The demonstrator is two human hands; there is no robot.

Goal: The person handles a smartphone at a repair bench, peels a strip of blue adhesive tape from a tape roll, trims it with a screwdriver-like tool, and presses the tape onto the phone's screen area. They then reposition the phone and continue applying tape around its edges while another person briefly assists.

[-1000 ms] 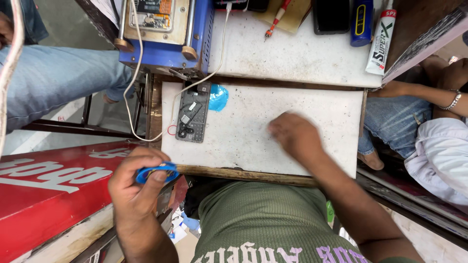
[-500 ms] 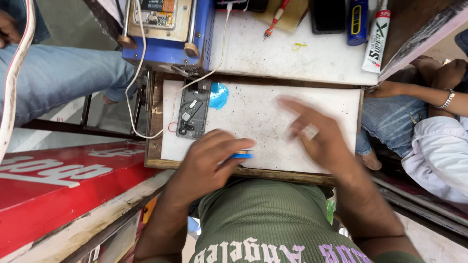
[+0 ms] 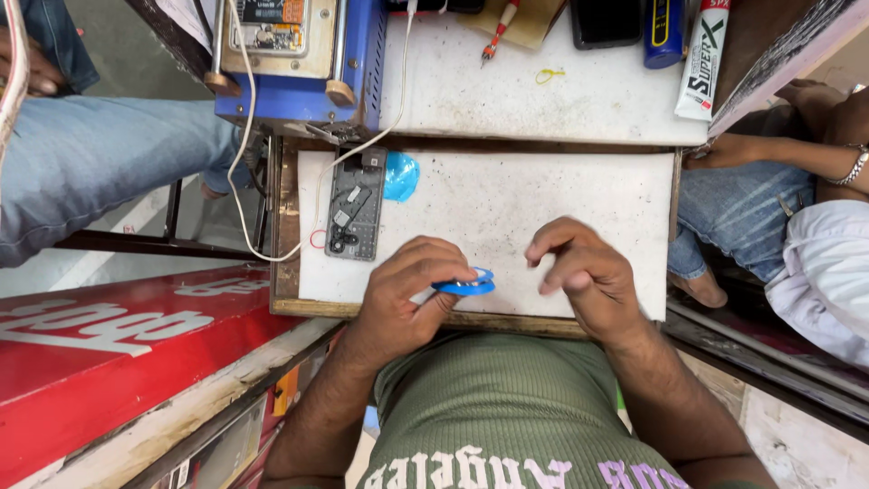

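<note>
Olive ribbed shirt, pale lettering, bare forearms.

white glue tube [image 3: 701, 59] top right; red sign [image 3: 90, 344] lower left; dark screen [image 3: 605, 23] top.

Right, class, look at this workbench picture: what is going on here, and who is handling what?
A person sits at a white work board and looks down at both hands. The left hand grips a small blue ring-shaped thing near the board's near edge. The right hand hovers over the board with fingers curled, seemingly holding nothing. An opened phone lies at the board's left side, next to a blue pick.
</note>
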